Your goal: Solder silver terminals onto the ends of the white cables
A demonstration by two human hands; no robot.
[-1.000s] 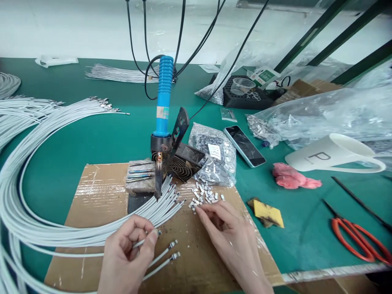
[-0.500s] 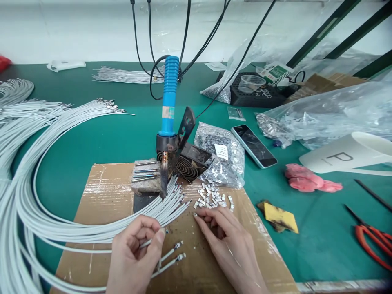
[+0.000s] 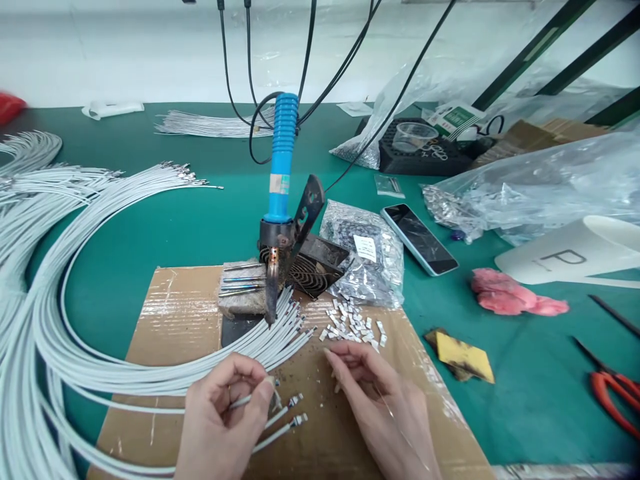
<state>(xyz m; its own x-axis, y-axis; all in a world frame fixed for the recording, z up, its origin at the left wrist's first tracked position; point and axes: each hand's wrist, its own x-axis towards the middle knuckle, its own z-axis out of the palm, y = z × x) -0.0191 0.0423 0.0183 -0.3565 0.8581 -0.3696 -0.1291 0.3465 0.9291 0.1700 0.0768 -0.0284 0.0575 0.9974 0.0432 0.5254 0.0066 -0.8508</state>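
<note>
My left hand (image 3: 227, 413) is closed, with thumb and forefinger pinching a white cable (image 3: 241, 401) near its end. Below its fingertips, two more cable ends with small connectors (image 3: 299, 419) lie over the cardboard (image 3: 170, 300). My right hand (image 3: 383, 407) is closed in a pinch just in front of a scatter of small white connector pieces (image 3: 353, 323); whatever sits between its fingertips is too small to make out. A thin, shiny strand (image 3: 395, 417) runs across the back of this hand. Between and beyond both hands lies a bundle of white cables (image 3: 200, 373), ends pointing right.
A blue-handled soldering iron (image 3: 283, 160) stands in its holder, tip down, above the cable ends. To the right are a silvery bag (image 3: 373, 260), a phone (image 3: 419, 240), a yellow sponge (image 3: 465, 358), a pink cloth (image 3: 515, 293) and red-handled scissors (image 3: 615, 393). More cables (image 3: 30, 267) fill the left.
The whole view has shifted slightly, so things sit a little farther right. My right fingertips have drawn slightly away from the small pieces; the left hand keeps its pinch on the cable.
</note>
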